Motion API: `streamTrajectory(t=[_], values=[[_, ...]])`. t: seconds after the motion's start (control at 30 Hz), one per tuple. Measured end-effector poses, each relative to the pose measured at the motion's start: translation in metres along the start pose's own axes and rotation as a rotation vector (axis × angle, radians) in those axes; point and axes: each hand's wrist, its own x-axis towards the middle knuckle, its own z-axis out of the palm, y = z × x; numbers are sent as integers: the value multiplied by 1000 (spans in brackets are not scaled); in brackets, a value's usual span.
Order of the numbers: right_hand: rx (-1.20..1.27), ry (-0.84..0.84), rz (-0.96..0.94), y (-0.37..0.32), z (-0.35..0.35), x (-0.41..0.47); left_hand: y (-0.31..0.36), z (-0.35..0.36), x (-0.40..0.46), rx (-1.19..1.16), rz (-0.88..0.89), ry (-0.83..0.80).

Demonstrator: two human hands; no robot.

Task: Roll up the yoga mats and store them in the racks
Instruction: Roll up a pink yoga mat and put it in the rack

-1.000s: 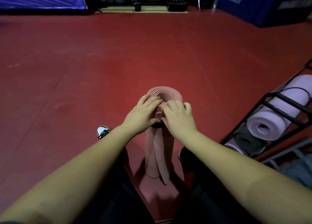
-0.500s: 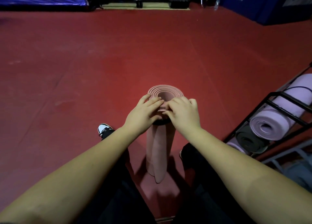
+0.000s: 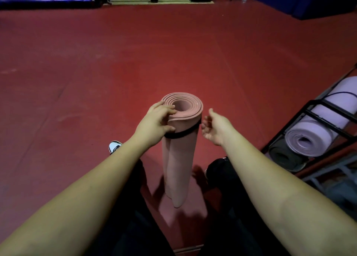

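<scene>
Pink rolled mat upright on red floor

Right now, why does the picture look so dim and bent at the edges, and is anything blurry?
Head view: dim light with dark corners; the wide lens bows the floor and stretches the forearms. The mat, held by the left hand, looks fairly sharp; the open right hand is slightly soft. The mat casts faint shadows near its base. The rack sits in gloom.

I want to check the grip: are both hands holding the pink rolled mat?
No, only the left hand grips the pink mat; the right hand is open beside it, not touching.
</scene>
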Motion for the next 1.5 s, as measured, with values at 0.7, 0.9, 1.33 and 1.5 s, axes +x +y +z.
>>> streamTrajectory(t=[0.7,0.9,1.33,1.5], values=[[-37,-288,263,-16,34,53,-45,-30,30,-51,-88,-32],[-84,-113,375,52,6,94,-56,-32,39,-100,-139,-14],[-103,-209,388,91,-28,109,-49,-27,30,-726,-290,205],[-152,-264,417,96,-37,101,-74,5,19,-850,-947,217]])
